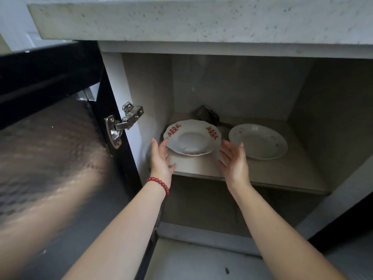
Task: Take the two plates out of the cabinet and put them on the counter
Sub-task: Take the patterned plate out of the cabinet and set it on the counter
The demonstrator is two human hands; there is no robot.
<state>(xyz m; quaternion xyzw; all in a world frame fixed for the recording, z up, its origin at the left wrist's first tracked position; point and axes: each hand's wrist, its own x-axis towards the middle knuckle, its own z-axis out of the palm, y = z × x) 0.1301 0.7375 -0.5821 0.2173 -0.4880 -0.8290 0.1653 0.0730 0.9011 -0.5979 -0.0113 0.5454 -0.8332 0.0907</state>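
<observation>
Black, the open cabinet door (50, 158) stood aside at the left on its metal hinge (123, 123). Next, the left hand (161, 160) was open, fingertips at the rim of the red-patterned plate (192, 137) on the shelf (262, 174). The right hand (235, 161), also open, faced it, probably to lift it from both sides. Further right lay the floral plate (258, 141), below the stone counter (201, 19).

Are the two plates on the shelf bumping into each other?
Apart. The head view shows a strip of bare shelf between the red-patterned plate and the flower-patterned plate.
</observation>
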